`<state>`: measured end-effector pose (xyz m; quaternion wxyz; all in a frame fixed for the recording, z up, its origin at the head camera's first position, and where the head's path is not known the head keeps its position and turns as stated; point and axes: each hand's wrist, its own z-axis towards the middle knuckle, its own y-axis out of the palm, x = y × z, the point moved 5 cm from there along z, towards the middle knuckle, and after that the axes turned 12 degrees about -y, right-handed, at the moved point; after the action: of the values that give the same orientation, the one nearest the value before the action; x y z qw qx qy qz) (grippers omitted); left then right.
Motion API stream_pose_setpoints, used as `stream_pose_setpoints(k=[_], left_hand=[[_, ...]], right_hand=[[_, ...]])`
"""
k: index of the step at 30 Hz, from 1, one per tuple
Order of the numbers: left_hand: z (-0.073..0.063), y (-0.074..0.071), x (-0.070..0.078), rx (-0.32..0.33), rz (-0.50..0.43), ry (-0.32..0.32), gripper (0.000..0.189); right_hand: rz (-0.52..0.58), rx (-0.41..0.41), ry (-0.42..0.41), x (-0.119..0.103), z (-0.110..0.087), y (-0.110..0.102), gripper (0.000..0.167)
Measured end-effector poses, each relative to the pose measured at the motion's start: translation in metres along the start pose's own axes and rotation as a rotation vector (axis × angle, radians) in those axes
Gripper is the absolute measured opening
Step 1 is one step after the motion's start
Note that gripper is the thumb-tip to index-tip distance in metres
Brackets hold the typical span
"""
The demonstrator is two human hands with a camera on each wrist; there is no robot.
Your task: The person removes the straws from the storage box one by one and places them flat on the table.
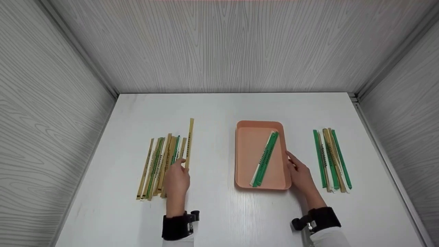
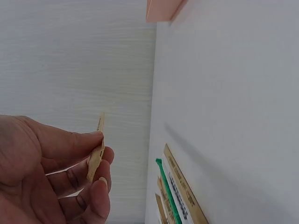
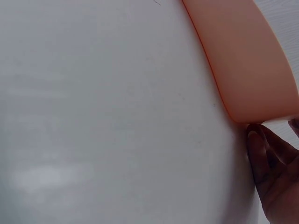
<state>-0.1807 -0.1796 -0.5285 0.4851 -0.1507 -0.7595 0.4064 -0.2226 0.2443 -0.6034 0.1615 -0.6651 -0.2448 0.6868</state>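
My left hand point(image 1: 177, 180) pinches a brown paper-wrapped straw point(image 1: 190, 137) between thumb and fingers, above the right side of a row of wrapped straws point(image 1: 159, 168). In the left wrist view this straw point(image 2: 96, 161) is seen nearly end-on, raised off the table. My right hand point(image 1: 301, 175) grips the right side of a pink tray point(image 1: 247, 154); in the right wrist view its fingers point(image 3: 259, 158) meet the tray's outer wall point(image 3: 247, 65) low down. A few green and white wrapped straws point(image 1: 265, 159) lie slanted inside the tray.
A second group of green, brown and white wrapped straws point(image 1: 332, 161) lies to the right of the tray. The white table point(image 1: 212, 212) has grey wood-grain panels point(image 1: 219, 48) at its back and sides.
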Motion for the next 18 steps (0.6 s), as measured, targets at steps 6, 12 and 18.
stream_pose_setpoints(k=[6, 12, 18], left_hand=[[0.004, -0.014, -0.030, 0.043, 0.018, -0.089, 0.029], [0.004, -0.023, -0.047, 0.045, 0.040, -0.138, 0.030], [0.004, -0.025, -0.057, 0.058, 0.064, -0.151, 0.030]], right_hand=[[0.002, -0.007, 0.009, 0.002, 0.000, 0.001, 0.049], [-0.004, -0.007, 0.018, 0.002, 0.000, 0.000, 0.049], [0.002, -0.008, 0.025, 0.002, 0.000, 0.000, 0.049]])
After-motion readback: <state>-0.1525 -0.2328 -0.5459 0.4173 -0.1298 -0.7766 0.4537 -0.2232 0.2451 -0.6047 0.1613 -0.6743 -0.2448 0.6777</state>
